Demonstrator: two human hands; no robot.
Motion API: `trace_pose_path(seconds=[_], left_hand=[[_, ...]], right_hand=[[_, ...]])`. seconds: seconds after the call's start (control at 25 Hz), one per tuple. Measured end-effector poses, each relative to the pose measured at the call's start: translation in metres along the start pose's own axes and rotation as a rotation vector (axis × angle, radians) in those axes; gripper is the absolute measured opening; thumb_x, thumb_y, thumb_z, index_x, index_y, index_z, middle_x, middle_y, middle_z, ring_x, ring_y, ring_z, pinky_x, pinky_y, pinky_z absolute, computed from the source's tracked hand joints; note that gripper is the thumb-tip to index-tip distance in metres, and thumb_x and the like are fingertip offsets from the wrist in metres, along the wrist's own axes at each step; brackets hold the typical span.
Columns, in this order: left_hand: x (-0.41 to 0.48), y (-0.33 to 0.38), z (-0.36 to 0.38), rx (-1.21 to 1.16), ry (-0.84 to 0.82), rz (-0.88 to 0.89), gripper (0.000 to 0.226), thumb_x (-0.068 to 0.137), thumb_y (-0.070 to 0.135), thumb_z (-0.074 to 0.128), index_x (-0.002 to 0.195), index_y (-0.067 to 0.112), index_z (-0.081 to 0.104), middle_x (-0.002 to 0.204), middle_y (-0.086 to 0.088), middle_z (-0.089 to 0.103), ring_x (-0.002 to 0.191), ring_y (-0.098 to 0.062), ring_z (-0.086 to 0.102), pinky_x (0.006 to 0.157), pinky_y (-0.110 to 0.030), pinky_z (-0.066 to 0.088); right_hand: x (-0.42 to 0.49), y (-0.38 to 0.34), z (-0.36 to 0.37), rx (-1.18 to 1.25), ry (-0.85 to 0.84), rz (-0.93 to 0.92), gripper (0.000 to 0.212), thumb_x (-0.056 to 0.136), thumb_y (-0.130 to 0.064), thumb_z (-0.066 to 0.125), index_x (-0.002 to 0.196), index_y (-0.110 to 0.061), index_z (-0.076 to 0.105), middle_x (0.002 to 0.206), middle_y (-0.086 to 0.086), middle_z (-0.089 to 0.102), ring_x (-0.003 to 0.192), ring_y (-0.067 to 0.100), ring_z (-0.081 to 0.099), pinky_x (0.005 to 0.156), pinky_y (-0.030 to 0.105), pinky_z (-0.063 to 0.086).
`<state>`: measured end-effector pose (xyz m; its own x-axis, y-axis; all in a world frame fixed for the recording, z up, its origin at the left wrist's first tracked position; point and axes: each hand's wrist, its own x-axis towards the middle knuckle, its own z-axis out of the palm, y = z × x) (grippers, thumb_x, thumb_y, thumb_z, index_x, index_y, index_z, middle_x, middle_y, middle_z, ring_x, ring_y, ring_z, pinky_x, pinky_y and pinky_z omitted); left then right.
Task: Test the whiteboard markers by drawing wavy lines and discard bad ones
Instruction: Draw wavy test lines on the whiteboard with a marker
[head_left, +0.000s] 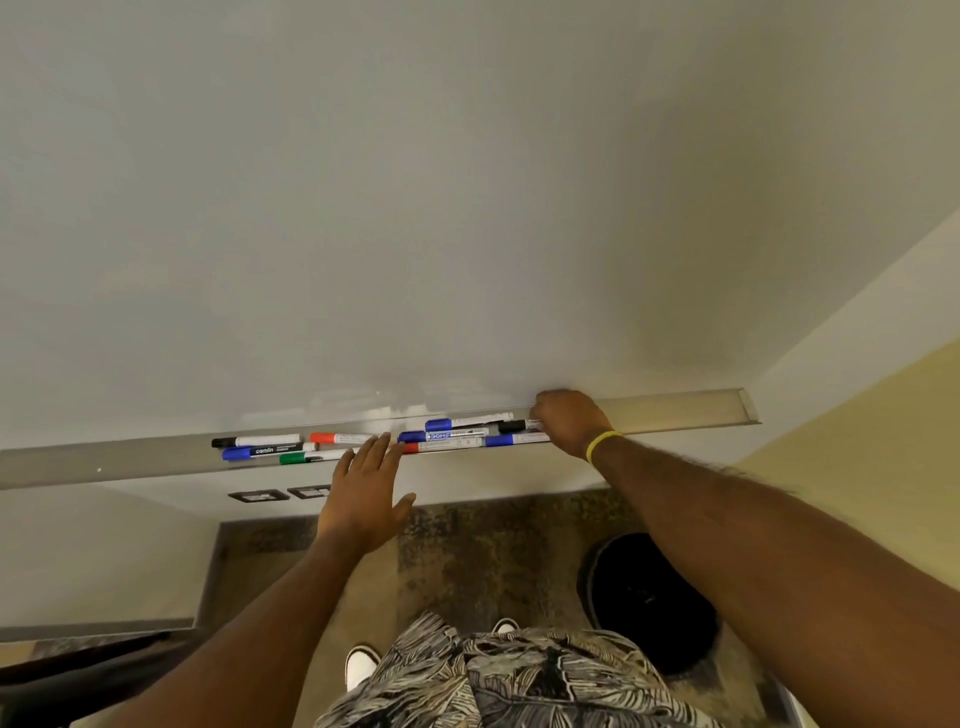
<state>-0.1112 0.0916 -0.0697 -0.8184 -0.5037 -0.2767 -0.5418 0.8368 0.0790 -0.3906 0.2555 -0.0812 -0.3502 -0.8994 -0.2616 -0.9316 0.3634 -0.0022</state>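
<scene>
My right hand (571, 423) curls over markers (457, 442) in the tray (675, 410), grip hidden, left hand (366, 488) spread open; they look light and slick, so I'd pinch mid-barrel.

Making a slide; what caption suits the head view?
Right hand grips a black-capped marker in the tray; left hand open nearby.

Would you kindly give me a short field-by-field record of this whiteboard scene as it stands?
whiteboard: no lines visible
tray: several capped markers, blue, red, green, black
left hand: open, fingertips at the tray's front edge
right hand: curled round a black-capped marker in the tray
bin: black, on the floor, at the right
</scene>
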Motion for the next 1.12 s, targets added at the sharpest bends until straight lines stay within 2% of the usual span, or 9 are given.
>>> trace_pose_path(seconds=[0.28, 0.44, 0.52, 0.64, 0.72, 0.76, 0.84, 0.96, 1.12], left_hand=[[0.005, 0.016, -0.009, -0.059, 0.037, 0.018, 0.068, 0.095, 0.052, 0.049, 0.152, 0.025, 0.023, 0.161, 0.000, 0.022, 0.149, -0.023, 0.017, 0.121, -0.044, 0.010], [0.013, 0.038, -0.025, -0.157, 0.082, 0.054, 0.061, 0.095, 0.048, 0.051, 0.148, 0.024, 0.033, 0.147, 0.000, 0.044, 0.135, -0.021, 0.041, 0.115, -0.041, 0.030], [0.018, 0.053, -0.030, -0.312, 0.074, 0.091, 0.055, 0.095, 0.046, 0.053, 0.144, 0.023, 0.040, 0.132, 0.002, 0.055, 0.120, -0.018, 0.053, 0.103, -0.036, 0.042], [0.027, 0.074, -0.033, -0.849, -0.026, 0.025, 0.034, 0.099, 0.038, 0.050, 0.126, 0.017, 0.057, 0.097, -0.002, 0.067, 0.089, -0.019, 0.064, 0.079, -0.028, 0.054], [0.027, 0.084, -0.035, -1.169, -0.015, -0.059, 0.026, 0.102, 0.027, 0.047, 0.107, 0.009, 0.065, 0.081, -0.008, 0.067, 0.074, -0.020, 0.064, 0.066, -0.022, 0.054], [0.024, 0.086, -0.035, -1.240, 0.000, -0.085, 0.026, 0.102, 0.024, 0.046, 0.101, 0.007, 0.066, 0.076, -0.008, 0.066, 0.068, -0.019, 0.062, 0.063, -0.022, 0.054], [0.017, 0.085, -0.033, -1.273, -0.011, -0.113, 0.027, 0.102, 0.023, 0.046, 0.099, 0.006, 0.066, 0.071, -0.006, 0.064, 0.063, -0.016, 0.060, 0.061, -0.021, 0.055], [0.005, 0.074, -0.026, -1.263, -0.016, -0.104, 0.028, 0.103, 0.026, 0.045, 0.100, 0.009, 0.068, 0.070, -0.002, 0.064, 0.060, -0.012, 0.059, 0.061, -0.021, 0.053], [-0.004, 0.056, -0.028, -1.287, 0.037, -0.116, 0.030, 0.103, 0.026, 0.044, 0.095, 0.009, 0.068, 0.064, 0.001, 0.060, 0.055, -0.006, 0.054, 0.058, -0.018, 0.049]], right_hand=[[-0.016, 0.006, -0.003, 0.020, 0.073, -0.026, 0.028, 0.088, -0.003, 0.056, 0.114, -0.009, 0.065, 0.116, 0.011, 0.060, 0.108, 0.029, 0.056, 0.087, 0.037, 0.046], [-0.028, -0.002, -0.013, 0.086, 0.140, -0.027, 0.028, 0.091, -0.005, 0.054, 0.117, -0.009, 0.063, 0.118, 0.011, 0.059, 0.106, 0.028, 0.056, 0.086, 0.037, 0.046], [-0.035, -0.018, -0.018, 0.160, 0.172, -0.018, 0.026, 0.095, -0.010, 0.055, 0.121, -0.010, 0.060, 0.118, 0.009, 0.057, 0.098, 0.027, 0.059, 0.080, 0.034, 0.048], [-0.047, -0.048, -0.019, 0.420, 0.229, 0.003, 0.019, 0.099, -0.017, 0.053, 0.115, -0.011, 0.059, 0.113, 0.006, 0.054, 0.086, 0.023, 0.059, 0.074, 0.031, 0.048], [-0.057, -0.066, -0.016, 0.614, 0.264, -0.008, 0.012, 0.098, -0.020, 0.054, 0.107, -0.012, 0.057, 0.106, 0.002, 0.051, 0.085, 0.018, 0.053, 0.076, 0.031, 0.046], [-0.061, -0.075, -0.013, 0.684, 0.273, -0.005, 0.010, 0.098, -0.020, 0.054, 0.104, -0.013, 0.056, 0.103, -0.001, 0.049, 0.085, 0.015, 0.050, 0.076, 0.030, 0.044], [-0.067, -0.090, -0.010, 0.789, 0.264, 0.042, 0.013, 0.099, -0.023, 0.053, 0.108, -0.014, 0.056, 0.104, -0.003, 0.053, 0.088, 0.011, 0.050, 0.078, 0.029, 0.044], [-0.066, -0.113, -0.008, 0.883, 0.276, 0.116, 0.022, 0.100, -0.030, 0.053, 0.116, -0.016, 0.058, 0.110, 0.001, 0.064, 0.096, 0.015, 0.059, 0.086, 0.033, 0.052], [-0.060, -0.143, -0.010, 0.860, 0.289, 0.111, 0.033, 0.103, -0.034, 0.046, 0.128, -0.018, 0.059, 0.119, 0.001, 0.067, 0.106, 0.015, 0.061, 0.095, 0.031, 0.051]])
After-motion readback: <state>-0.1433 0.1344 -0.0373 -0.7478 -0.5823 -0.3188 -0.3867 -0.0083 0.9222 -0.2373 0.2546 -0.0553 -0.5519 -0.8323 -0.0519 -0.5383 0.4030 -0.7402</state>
